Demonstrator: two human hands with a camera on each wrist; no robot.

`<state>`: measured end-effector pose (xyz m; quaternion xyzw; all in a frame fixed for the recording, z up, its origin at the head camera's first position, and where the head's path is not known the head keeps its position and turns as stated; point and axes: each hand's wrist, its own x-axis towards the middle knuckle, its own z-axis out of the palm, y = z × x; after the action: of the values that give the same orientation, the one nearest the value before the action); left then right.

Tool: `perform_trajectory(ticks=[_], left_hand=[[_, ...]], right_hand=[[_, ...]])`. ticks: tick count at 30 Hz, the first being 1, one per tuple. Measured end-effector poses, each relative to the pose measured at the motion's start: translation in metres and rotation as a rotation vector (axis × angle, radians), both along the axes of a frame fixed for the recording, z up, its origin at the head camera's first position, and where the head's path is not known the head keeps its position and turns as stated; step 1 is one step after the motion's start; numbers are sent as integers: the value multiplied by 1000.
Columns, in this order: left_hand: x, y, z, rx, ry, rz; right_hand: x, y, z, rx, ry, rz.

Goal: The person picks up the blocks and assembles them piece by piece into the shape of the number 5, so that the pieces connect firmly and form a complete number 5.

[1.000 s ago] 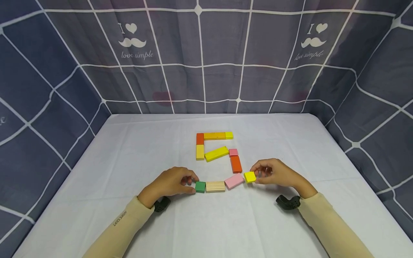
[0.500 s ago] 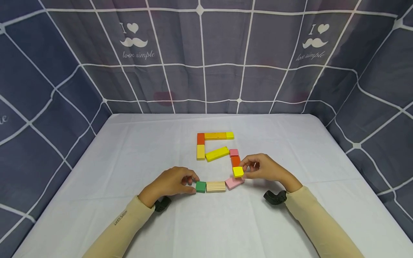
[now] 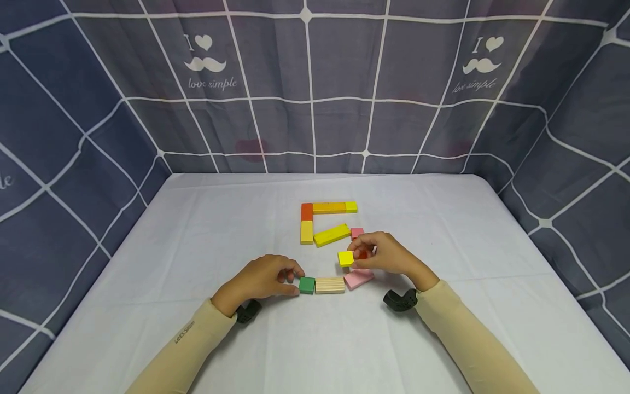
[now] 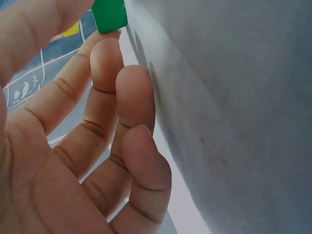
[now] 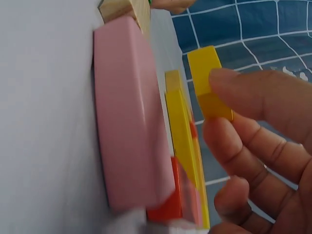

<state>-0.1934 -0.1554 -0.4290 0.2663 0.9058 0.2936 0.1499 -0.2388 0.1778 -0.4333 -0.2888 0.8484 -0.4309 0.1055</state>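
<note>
My right hand [image 3: 381, 253] pinches a small yellow block [image 3: 345, 259] between thumb and fingers, held above the table. Beneath and near it lie a long pink block [image 3: 359, 278] and an orange-red block, largely hidden by the hand in the head view but partly seen as the red block [image 5: 165, 207] in the right wrist view. My left hand [image 3: 261, 278] rests low on the cloth, thumb and index finger pinching the near and far edges of a small green block [image 3: 307, 285]. A ridged natural-wood block [image 3: 330, 285] sits directly right of the green one.
Farther back lie an orange-red block [image 3: 307, 212], an amber block [image 3: 328, 208], a small yellow block [image 3: 351, 207], a pale yellow block [image 3: 307, 232], a slanted yellow block [image 3: 332, 235] and a small pink block [image 3: 356, 233]. White cloth [image 3: 221, 213] covers the table; a checked curtain [image 3: 275, 126] encloses it.
My right hand has carried the small yellow block leftward, past the right end of the pink block and over the row. The left hand stays at the green block.
</note>
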Motion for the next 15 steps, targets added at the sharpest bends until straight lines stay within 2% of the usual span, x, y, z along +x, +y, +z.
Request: perform_trajectory(ticks=[8,15], left_hand=[[-1,1,0,-10,-3,-3],[-1,1,0,-12,-7,2]], right_hand=[[0,-19,2,29,-54,-59],[-1,-34,3,59,-53,-81]])
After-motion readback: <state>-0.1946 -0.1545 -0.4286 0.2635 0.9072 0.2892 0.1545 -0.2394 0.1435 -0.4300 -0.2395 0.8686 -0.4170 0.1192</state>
